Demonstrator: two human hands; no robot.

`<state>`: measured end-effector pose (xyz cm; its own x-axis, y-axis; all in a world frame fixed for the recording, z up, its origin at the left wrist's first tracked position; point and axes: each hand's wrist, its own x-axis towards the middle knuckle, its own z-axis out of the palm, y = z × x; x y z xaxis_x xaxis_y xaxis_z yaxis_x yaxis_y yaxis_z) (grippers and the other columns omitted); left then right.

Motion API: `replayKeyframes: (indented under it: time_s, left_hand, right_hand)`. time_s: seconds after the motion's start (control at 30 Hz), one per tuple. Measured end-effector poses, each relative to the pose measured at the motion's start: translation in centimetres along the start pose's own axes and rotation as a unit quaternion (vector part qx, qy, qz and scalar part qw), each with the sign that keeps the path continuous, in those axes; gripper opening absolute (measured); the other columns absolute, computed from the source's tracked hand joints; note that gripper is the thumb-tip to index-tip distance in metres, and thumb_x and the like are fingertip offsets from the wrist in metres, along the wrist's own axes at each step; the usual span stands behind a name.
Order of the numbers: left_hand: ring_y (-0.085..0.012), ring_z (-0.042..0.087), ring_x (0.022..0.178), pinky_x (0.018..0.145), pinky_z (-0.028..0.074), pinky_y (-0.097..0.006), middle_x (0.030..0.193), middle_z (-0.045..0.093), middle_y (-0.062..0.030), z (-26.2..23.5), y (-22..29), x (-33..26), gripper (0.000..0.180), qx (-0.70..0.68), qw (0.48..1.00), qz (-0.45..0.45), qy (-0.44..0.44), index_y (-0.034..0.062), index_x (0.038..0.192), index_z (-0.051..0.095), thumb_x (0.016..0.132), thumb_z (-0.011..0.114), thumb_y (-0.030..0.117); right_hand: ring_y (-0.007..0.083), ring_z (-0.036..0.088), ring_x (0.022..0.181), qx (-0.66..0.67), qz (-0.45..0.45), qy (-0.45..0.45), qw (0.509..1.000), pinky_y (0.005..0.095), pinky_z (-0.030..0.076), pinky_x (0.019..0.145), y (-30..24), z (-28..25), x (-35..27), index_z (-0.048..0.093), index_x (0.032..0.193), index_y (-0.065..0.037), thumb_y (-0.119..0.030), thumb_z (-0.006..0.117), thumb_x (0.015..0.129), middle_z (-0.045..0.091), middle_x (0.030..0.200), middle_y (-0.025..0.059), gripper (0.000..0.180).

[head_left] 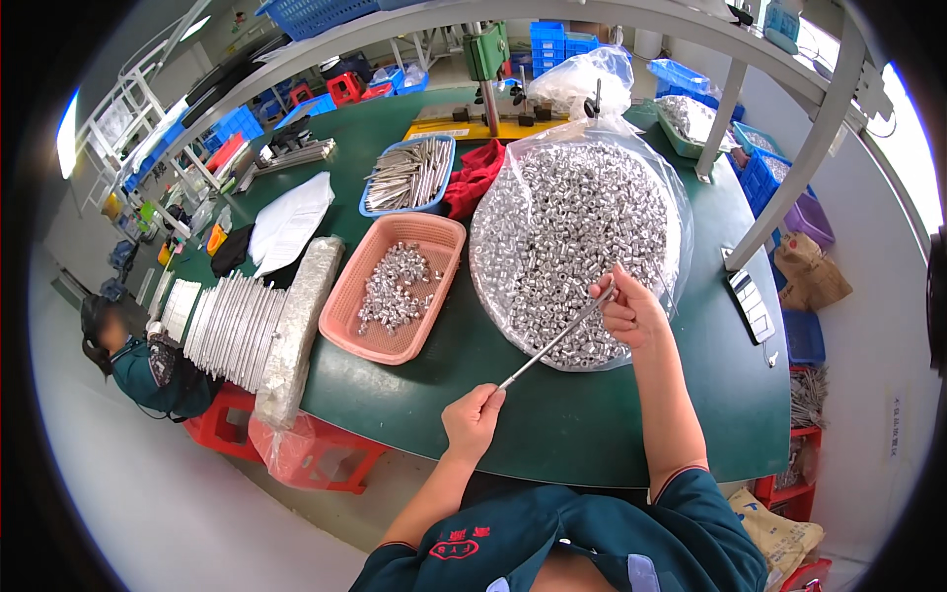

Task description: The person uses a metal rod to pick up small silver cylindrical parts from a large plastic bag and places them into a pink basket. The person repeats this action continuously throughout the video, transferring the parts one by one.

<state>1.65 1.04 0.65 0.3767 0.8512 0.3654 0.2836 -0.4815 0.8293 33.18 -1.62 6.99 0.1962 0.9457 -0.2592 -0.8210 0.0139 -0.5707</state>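
Observation:
A thin metal rod [548, 345] slants between my hands, over the near edge of a big plastic bag [680, 212] lying open and heaped with small silver metal fittings [592, 197]. My left hand [473, 419] is closed around the rod's lower end. My right hand [629, 308] pinches its upper end above the fittings; whether a small fitting sits between those fingertips is too small to make out. Left of the bag, a pink basket [338, 321] holds a smaller pile of similar fittings [398, 286].
Behind the pink basket stands a blue basket [367, 207] of metal rods, beside a red cloth [477, 178]. A green-posted stand [487, 54] rises at the back. Stacked rods [237, 331] and white paper [292, 222] lie left, a phone [752, 306] right. A co-worker [148, 365] sits far left.

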Motion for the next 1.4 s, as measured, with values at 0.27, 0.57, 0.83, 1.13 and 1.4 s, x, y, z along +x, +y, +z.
replayKeyframes:
  time_s: [0.27,0.57,0.83,1.13,1.4]
  left_hand:
    - [-0.0161,0.055,0.052,0.052,0.043,-0.028,0.062,0.059,-0.0067,0.1,-0.1,0.0,0.009,0.008,1.0,-0.001,0.016,0.0054,0.09,0.07,0.089,0.072,0.015]
    - [-0.0132,0.053,0.052,0.052,0.043,-0.027,0.062,0.058,-0.0055,0.2,-0.5,-0.1,0.013,0.002,0.999,-0.03,0.012,0.0046,0.092,0.071,0.092,0.07,0.017]
    - [-0.0113,0.052,0.051,0.052,0.042,-0.026,0.06,0.056,-0.0046,0.4,-0.6,0.0,0.013,-0.004,0.999,-0.036,0.033,0.0042,0.092,0.071,0.091,0.071,0.018]
    - [-0.0134,0.054,0.051,0.051,0.043,-0.026,0.06,0.058,-0.0058,0.1,-0.3,-0.1,0.011,0.003,1.0,-0.005,0.001,0.0053,0.092,0.071,0.089,0.072,0.015]
    - [-0.0144,0.055,0.051,0.051,0.043,-0.027,0.061,0.059,-0.006,0.2,-0.4,-0.2,0.01,0.004,1.0,0.004,0.006,0.0058,0.091,0.071,0.089,0.072,0.016]
  right_hand:
    - [0.0012,0.031,0.044,-0.191,-0.16,0.07,0.966,0.0187,0.024,0.037,1.1,2.0,-0.7,0.064,0.09,-0.003,-0.027,0.061,0.1,0.057,0.073,0.0016,0.025]
    - [0.0028,0.033,0.049,-0.311,-0.124,0.124,0.934,0.0229,0.024,0.043,4.0,3.6,-0.6,0.067,0.09,-0.002,-0.027,0.069,0.095,0.04,0.059,-0.0091,0.026]
    - [0.0064,0.037,0.055,0.004,-0.057,0.076,0.996,0.0206,0.029,0.045,0.8,1.5,-0.3,0.05,0.132,0.002,-0.006,0.047,0.099,0.06,0.095,0.0099,0.034]
    - [0.0011,0.032,0.047,0.052,-0.066,0.011,0.996,0.0167,0.027,0.037,-0.6,1.0,-0.8,0.047,0.142,-0.005,-0.006,0.049,0.099,0.064,0.118,0.0131,0.042]
    - [0.0001,0.03,0.043,-0.047,-0.064,-0.025,0.997,0.016,0.026,0.036,-0.2,1.4,-1.0,0.049,0.142,-0.008,-0.003,0.053,0.097,0.068,0.113,0.0111,0.045]
